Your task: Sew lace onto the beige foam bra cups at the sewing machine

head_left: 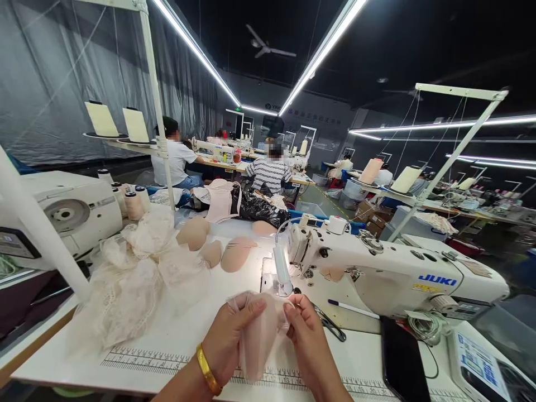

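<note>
Between my two hands I hold a sheer pale-pink piece of fabric (260, 346) above the table's front edge. My left hand (228, 335), with a gold bracelet at its wrist, pinches the upper left of the fabric between thumb and fingers. At the upper right edge, my right hand (307, 326) pinches it with thumb and forefinger. Just beyond the hands stands the needle end of a white sewing machine (393, 273), lit by a small lamp (281, 268). Several beige bra cups (238, 254) lie on the table behind the fabric.
Cream lace (129, 285) is heaped at the left. Scissors (333, 324), a pen (354, 308) and a black phone (404, 360) lie right of my hands. A printed ruler (146, 360) runs along the front edge. Thread cones (134, 204) stand at the left; people sit at machines farther back.
</note>
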`<act>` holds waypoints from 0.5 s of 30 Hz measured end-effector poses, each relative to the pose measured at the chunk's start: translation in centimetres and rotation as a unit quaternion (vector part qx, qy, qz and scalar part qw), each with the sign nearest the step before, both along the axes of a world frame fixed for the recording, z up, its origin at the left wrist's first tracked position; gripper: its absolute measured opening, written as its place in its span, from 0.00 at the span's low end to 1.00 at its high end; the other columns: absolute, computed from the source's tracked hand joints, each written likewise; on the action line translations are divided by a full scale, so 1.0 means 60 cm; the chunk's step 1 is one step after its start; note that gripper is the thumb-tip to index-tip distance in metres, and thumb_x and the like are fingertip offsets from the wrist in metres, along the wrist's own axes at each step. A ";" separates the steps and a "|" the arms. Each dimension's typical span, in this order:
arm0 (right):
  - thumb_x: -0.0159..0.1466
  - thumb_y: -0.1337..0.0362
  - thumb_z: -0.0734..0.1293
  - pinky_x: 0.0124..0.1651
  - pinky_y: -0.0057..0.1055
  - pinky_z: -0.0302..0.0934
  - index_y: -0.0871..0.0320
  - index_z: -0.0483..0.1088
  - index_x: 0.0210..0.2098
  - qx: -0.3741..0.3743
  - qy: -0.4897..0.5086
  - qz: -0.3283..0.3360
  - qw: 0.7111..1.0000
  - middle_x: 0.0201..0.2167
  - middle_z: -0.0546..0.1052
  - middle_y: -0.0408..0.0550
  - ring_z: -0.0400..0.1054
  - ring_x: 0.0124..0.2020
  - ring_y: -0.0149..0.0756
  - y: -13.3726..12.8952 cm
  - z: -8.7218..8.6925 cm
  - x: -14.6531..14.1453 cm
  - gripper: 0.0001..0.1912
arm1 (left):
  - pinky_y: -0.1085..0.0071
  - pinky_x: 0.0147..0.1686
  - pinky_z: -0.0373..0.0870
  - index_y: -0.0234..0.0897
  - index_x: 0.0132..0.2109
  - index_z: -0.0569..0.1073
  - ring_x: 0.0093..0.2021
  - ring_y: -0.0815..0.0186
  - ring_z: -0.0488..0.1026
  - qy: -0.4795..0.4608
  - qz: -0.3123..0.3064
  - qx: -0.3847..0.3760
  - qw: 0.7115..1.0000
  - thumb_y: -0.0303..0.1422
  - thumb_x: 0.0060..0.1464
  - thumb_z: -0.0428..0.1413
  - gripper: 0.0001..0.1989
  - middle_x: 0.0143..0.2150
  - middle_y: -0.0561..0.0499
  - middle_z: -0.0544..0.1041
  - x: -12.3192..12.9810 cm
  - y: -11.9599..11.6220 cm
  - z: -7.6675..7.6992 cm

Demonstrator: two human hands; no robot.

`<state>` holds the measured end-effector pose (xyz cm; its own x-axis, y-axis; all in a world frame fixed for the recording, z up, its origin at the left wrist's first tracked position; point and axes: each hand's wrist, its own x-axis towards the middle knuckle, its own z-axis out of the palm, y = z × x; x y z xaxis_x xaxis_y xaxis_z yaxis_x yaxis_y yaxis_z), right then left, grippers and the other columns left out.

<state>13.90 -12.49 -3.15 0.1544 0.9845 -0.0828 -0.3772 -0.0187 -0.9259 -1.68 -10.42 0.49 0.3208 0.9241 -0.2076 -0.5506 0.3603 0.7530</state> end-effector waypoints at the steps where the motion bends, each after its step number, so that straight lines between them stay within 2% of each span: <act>1: 0.55 0.44 0.79 0.31 0.25 0.61 0.54 0.69 0.33 -0.008 0.026 -0.017 0.999 0.24 0.72 0.38 0.63 0.26 0.30 0.003 -0.005 0.005 0.24 | 0.68 0.34 0.74 0.32 0.32 0.81 0.31 0.61 0.76 -0.005 0.007 -0.013 1.000 0.42 0.37 0.77 0.21 0.30 0.45 0.82 -0.004 0.002 0.002; 3: 0.49 0.45 0.82 0.31 0.27 0.64 0.54 0.69 0.34 -0.028 0.072 -0.063 0.995 0.25 0.74 0.39 0.67 0.27 0.32 0.005 -0.016 0.013 0.27 | 0.67 0.35 0.75 0.33 0.35 0.81 0.33 0.59 0.78 -0.015 0.034 -0.035 0.999 0.42 0.36 0.77 0.22 0.33 0.45 0.83 -0.011 0.008 0.004; 5: 0.48 0.44 0.83 0.31 0.28 0.66 0.53 0.70 0.35 -0.042 0.098 -0.081 0.991 0.28 0.77 0.41 0.70 0.28 0.34 0.002 -0.025 0.012 0.28 | 0.66 0.37 0.76 0.34 0.37 0.82 0.35 0.56 0.79 -0.017 0.071 -0.043 0.996 0.41 0.36 0.77 0.23 0.34 0.45 0.83 -0.013 0.012 0.004; 7: 0.50 0.41 0.81 0.32 0.30 0.67 0.54 0.72 0.39 -0.037 0.102 -0.055 0.993 0.31 0.79 0.45 0.73 0.31 0.37 -0.005 -0.025 0.006 0.30 | 0.65 0.37 0.76 0.34 0.37 0.82 0.36 0.55 0.80 -0.011 0.085 -0.041 0.995 0.41 0.36 0.77 0.23 0.35 0.44 0.84 -0.010 0.013 0.003; 11: 0.56 0.42 0.79 0.34 0.32 0.68 0.54 0.72 0.50 -0.019 0.107 0.030 0.994 0.35 0.80 0.47 0.75 0.36 0.41 -0.016 -0.007 -0.015 0.31 | 0.63 0.38 0.77 0.33 0.40 0.82 0.38 0.53 0.80 -0.011 0.055 -0.029 0.998 0.42 0.37 0.76 0.24 0.38 0.42 0.84 0.003 0.006 0.002; 15: 0.54 0.44 0.81 0.35 0.33 0.67 0.50 0.66 0.59 -0.003 0.100 0.034 0.994 0.33 0.80 0.44 0.75 0.32 0.39 -0.022 -0.016 -0.033 0.41 | 0.65 0.38 0.76 0.34 0.39 0.82 0.38 0.56 0.80 -0.035 0.121 -0.029 0.992 0.40 0.38 0.76 0.22 0.38 0.44 0.84 0.006 0.010 0.001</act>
<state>11.93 -13.82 -4.12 0.0675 0.9914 -0.1119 -0.5519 -0.0564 -0.8320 -1.34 -9.84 0.56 0.1067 0.9631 -0.2471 -0.6757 0.2525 0.6926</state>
